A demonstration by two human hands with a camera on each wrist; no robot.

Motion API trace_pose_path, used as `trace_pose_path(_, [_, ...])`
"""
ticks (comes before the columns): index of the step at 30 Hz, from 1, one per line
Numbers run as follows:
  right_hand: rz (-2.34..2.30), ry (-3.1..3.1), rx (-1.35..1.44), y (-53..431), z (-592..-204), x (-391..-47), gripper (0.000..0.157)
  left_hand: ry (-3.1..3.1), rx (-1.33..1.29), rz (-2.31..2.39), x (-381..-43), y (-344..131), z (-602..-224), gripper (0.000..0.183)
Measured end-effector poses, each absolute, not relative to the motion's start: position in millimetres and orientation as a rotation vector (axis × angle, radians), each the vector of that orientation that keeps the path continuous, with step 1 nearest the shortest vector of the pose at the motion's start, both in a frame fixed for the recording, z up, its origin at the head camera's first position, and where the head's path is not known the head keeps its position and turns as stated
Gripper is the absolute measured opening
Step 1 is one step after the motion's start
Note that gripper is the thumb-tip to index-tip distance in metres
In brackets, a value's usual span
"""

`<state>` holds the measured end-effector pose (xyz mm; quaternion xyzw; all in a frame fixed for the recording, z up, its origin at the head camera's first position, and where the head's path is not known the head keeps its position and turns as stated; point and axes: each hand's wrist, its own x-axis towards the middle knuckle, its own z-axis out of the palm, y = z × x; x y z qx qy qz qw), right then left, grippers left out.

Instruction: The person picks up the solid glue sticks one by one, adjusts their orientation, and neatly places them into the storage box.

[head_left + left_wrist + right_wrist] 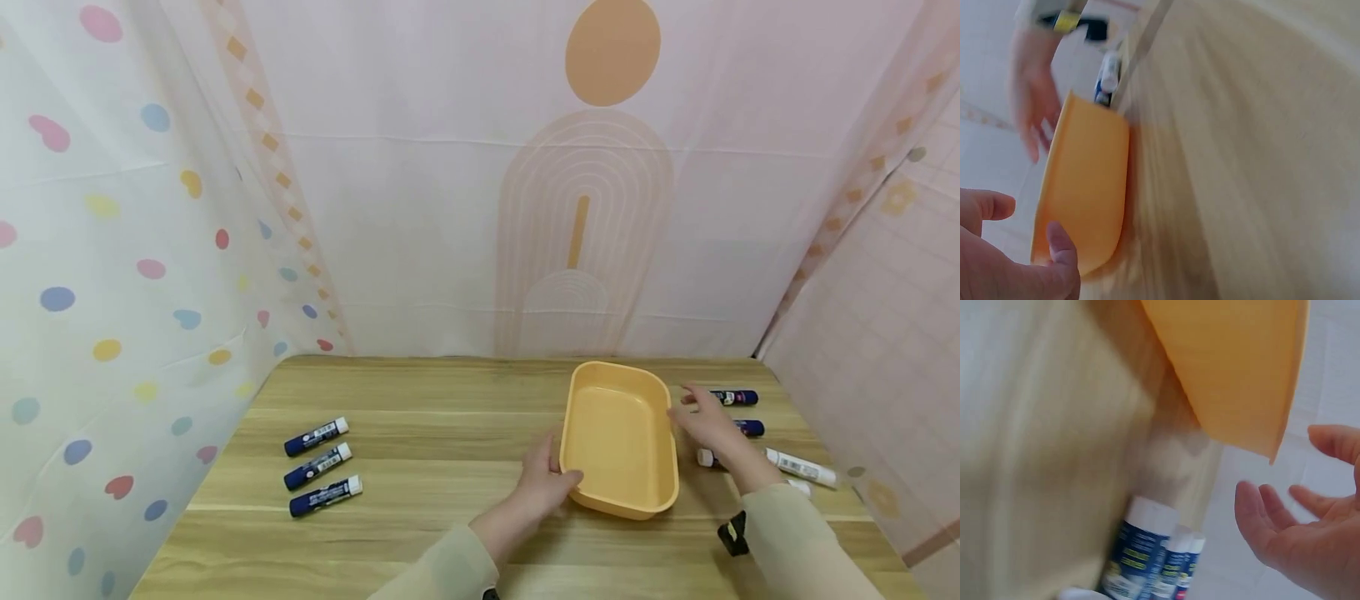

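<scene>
A yellow rectangular plastic tray (618,442) stands on the wooden table, right of the middle, with nothing inside. At its near left corner is my left hand (542,483), thumb over the rim and fingers along the outer wall. In the left wrist view a gap shows between thumb and rim, and a finger (1060,244) lies against the wall. On the far right side is my right hand (708,425). Its fingers are spread and loosely bent, apart from the tray (1235,369) in the right wrist view, and hold nothing.
Three navy glue sticks (317,437) with white caps lie in a column on the left. Several more glue sticks (738,397) lie at the right, partly hidden under my right hand and forearm. Among them is a white one (798,468). Curtains hang behind and beside the table.
</scene>
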<state>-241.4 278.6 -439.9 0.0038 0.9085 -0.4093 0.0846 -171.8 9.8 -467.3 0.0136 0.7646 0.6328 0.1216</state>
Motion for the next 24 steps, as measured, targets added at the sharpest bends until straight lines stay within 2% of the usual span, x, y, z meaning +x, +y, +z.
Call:
trace_pose_path(10, [-0.783,3.012,-0.553,262.6,-437.5,-287.4,0.053,2.12,-0.064,1.86,-149.5,22.4,-466.7,0.083])
trace_pose_path(19, [-0.677,2.978,-0.644,247.8,-441.9,-302.8,0.045,2.211,0.023,1.896,-152.3,30.0,-471.6,0.063])
trace_pose_path(24, [-0.61,3.023,-0.638,249.0,-445.8,-302.0,0.043,2.216,-0.008,1.898,-155.2,31.1,-473.2,0.062])
